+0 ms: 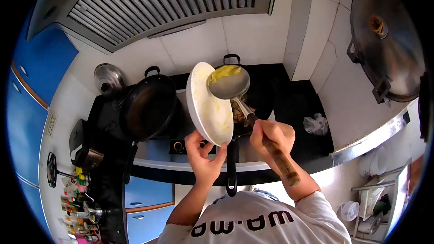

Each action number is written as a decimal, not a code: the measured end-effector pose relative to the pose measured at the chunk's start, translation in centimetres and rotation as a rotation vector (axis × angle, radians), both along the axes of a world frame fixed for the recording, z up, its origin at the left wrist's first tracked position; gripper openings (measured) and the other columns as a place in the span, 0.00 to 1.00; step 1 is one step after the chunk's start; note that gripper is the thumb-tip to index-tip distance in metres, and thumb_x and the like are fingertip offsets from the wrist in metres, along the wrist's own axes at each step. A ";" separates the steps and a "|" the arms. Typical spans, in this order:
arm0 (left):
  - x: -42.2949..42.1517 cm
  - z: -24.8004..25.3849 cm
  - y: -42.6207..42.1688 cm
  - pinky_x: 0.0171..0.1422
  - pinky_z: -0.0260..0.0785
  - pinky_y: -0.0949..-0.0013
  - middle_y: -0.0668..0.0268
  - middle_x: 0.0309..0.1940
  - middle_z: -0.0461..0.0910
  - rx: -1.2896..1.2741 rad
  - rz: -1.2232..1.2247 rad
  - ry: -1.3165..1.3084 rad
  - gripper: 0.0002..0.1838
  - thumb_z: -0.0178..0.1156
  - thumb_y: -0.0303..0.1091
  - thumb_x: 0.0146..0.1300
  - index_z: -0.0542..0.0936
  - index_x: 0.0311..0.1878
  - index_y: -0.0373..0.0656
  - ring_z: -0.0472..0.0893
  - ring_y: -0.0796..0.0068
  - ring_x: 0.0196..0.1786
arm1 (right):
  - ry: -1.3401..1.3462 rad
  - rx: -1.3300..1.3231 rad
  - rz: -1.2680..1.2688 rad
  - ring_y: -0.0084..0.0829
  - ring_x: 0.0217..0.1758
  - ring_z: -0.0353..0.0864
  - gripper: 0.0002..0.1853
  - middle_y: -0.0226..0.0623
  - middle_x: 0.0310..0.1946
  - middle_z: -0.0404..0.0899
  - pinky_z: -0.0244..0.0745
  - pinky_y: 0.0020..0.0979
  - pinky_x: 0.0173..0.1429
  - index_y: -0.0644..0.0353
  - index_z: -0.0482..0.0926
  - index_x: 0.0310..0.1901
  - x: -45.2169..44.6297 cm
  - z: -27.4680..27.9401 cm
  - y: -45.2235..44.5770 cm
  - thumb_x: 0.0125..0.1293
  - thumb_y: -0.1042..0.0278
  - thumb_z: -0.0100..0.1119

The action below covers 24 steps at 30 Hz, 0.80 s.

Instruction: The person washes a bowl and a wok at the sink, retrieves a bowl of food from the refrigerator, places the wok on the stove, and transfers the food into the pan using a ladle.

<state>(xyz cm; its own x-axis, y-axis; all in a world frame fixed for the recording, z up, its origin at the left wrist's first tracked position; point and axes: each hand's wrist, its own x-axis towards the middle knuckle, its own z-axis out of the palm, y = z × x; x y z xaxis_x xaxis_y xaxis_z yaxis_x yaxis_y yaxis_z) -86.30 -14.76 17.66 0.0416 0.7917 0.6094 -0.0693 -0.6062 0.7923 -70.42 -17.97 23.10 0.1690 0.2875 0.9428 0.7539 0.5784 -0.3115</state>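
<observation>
My left hand point(204, 156) grips the lower rim of a white bowl point(205, 113), tilted steeply on its side, with thin yellow residue on its inner wall. My right hand point(273, 139) is wrapped round the wooden handle of a ladle point(230, 88). Yellow food point(226, 72), perhaps egg, clings to the far edge of the ladle's metal head, which is beside the bowl's upper inside. Beneath them a dark frying pan point(262, 95) sits on the stove, holding brownish food pieces point(239, 110). The bowl and ladle hide part of that pan.
An empty black wok point(150, 106) stands on the left burner, a metal lid point(109, 80) behind it. A crumpled plastic bag point(315, 124) lies on the right counter. A large lid point(384, 40) hangs on the right wall. The range hood point(167, 0) overhangs the stove; seasoning bottles point(74, 208) stand at left.
</observation>
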 end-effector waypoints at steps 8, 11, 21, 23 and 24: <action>-3.0 0.6 0.7 0.59 0.69 0.61 0.58 0.53 0.66 -0.328 -0.168 -0.245 0.29 0.61 0.20 0.52 0.60 0.55 0.39 0.68 0.68 0.58 | 0.200 -0.042 0.138 0.23 0.18 0.78 0.04 0.38 0.19 0.77 0.74 0.22 0.25 0.66 0.70 0.34 3.5 0.2 -1.4 0.63 0.74 0.51; -4.7 1.2 1.6 0.58 0.70 0.58 0.57 0.55 0.67 -0.423 -0.240 -0.387 0.31 0.62 0.27 0.53 0.59 0.59 0.38 0.70 0.65 0.57 | 0.336 -0.180 0.173 0.23 0.16 0.76 0.06 0.35 0.17 0.75 0.74 0.20 0.22 0.67 0.71 0.34 6.1 -0.3 -2.6 0.65 0.73 0.50; -8.2 1.5 3.5 0.65 0.62 0.61 0.57 0.60 0.64 -0.312 -0.185 -0.323 0.38 0.61 0.27 0.51 0.54 0.65 0.37 0.66 0.64 0.63 | 0.668 -0.353 0.440 0.21 0.10 0.70 0.11 0.37 0.13 0.74 0.65 0.20 0.15 0.64 0.69 0.31 9.3 -1.0 -3.8 0.66 0.65 0.51; -8.2 1.3 3.5 0.65 0.60 0.61 0.58 0.60 0.64 -0.308 -0.186 -0.325 0.38 0.61 0.27 0.51 0.55 0.65 0.37 0.66 0.64 0.63 | 0.646 -0.352 0.432 0.21 0.10 0.70 0.10 0.37 0.13 0.74 0.66 0.20 0.15 0.64 0.69 0.31 9.1 -0.9 -3.6 0.66 0.65 0.51; -8.2 1.1 3.5 0.66 0.59 0.62 0.58 0.60 0.64 -0.292 -0.154 -0.288 0.38 0.62 0.27 0.51 0.55 0.64 0.37 0.66 0.65 0.62 | 0.624 -0.352 0.425 0.20 0.11 0.71 0.10 0.36 0.14 0.74 0.67 0.20 0.16 0.64 0.70 0.31 9.0 -0.8 -3.5 0.66 0.66 0.51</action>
